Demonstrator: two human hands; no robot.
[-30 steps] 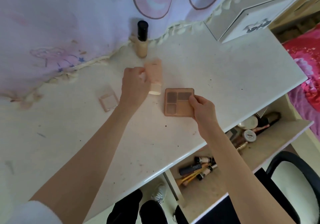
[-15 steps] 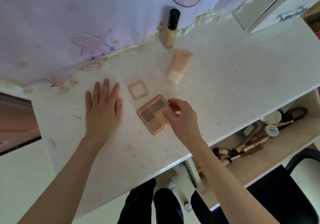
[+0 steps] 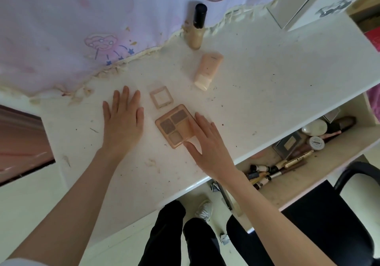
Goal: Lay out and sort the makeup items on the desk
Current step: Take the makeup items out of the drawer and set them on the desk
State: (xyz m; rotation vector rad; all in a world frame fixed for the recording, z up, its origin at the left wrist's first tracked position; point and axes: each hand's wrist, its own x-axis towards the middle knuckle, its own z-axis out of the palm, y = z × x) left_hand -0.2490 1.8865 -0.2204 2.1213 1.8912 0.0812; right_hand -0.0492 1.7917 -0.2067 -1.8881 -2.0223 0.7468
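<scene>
Desk: white, held all items.
Palette: lay centre-front; prob. light, stiff, hinge fragile, so grip by edges.
R hand: fingers flat on palette.
L hand: flat on desk, apart, held nothing.
Tube: soft, squeezable.
Labels: none readable.

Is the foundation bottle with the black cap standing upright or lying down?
Upright. The foundation bottle stands on its base at the desk's back edge, cap on top; the pink tube nearby lies flat.

Head view, close above desk (facing steeply down)
</scene>
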